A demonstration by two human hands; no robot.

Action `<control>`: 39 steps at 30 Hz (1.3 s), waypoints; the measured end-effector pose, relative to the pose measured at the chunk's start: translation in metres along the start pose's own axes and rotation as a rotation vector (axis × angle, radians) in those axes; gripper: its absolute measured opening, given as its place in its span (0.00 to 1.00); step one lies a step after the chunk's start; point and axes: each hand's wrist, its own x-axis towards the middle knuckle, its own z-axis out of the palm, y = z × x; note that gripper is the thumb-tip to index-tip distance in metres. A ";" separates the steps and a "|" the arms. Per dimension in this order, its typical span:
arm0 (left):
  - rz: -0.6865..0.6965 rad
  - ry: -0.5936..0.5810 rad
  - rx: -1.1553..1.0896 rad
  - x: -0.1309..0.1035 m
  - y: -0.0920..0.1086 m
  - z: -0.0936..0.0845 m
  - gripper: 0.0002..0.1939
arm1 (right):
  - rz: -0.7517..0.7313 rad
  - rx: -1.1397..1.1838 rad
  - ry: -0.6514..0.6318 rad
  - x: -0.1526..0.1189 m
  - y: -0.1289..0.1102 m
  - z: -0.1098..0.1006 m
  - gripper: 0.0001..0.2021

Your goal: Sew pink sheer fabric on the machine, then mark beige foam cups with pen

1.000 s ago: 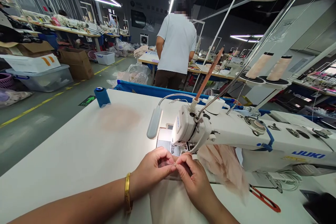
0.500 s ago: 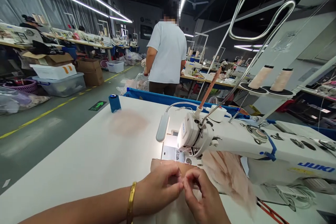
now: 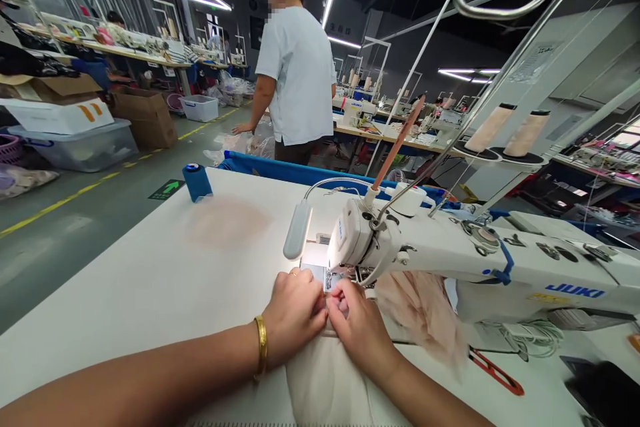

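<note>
Pale sheer fabric (image 3: 327, 380) hangs from my fingers over the near edge of the white table. My left hand (image 3: 295, 307), with a gold bangle at the wrist, is closed on the fabric's upper edge. Against it, my right hand (image 3: 357, 320) pinches the same edge between thumb and fingertips. Both hands are just in front of the needle and presser foot (image 3: 330, 279) of a white sewing machine (image 3: 425, 247). The pinched edge itself is mostly hidden by my fingers. Under the machine arm lies a heap of pinkish sheer fabric (image 3: 423, 310).
A blue thread cone (image 3: 197, 182) stands at the table's far left corner, near a thin beige fabric piece (image 3: 230, 223). A lamp (image 3: 297, 230) hangs left of the needle. Red-handled snips (image 3: 497, 373) lie at right. A person (image 3: 297, 73) stands beyond the table.
Both hands have moved forward with the fabric, closer to the presser foot. The tan edge that showed ahead of them is now covered. The person beyond has turned leftward, and the view has shifted.
</note>
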 end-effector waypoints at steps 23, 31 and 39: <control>0.504 0.192 0.100 -0.003 -0.022 0.009 0.10 | -0.273 -0.174 -0.001 -0.008 0.023 -0.012 0.17; 0.467 0.201 0.030 -0.002 -0.022 0.009 0.08 | -0.271 -0.183 0.047 -0.005 0.028 -0.011 0.18; 0.422 0.135 0.063 -0.002 -0.018 0.004 0.04 | -0.270 -0.207 0.007 -0.005 0.031 -0.010 0.19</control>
